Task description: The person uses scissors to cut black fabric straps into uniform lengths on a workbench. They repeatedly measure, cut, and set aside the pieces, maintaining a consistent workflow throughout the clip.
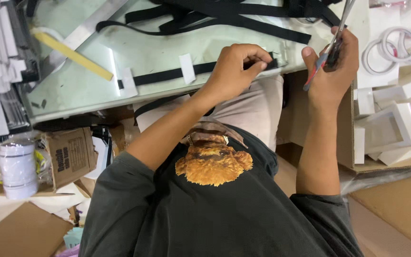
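My left hand presses down on the end of a black strap that lies along the near edge of a glass-topped table. Two white tabs cross the strap. My right hand is just right of the strap's end and grips a pair of scissors, whose blades point away from me. The scissor handles are mostly hidden in my fist. The blades do not touch the strap.
A heap of black straps lies at the table's far side. A yellow strip and a metal ruler lie at the left. Tape rolls and white boxes are on the right. A cardboard box and white rolls sit lower left.
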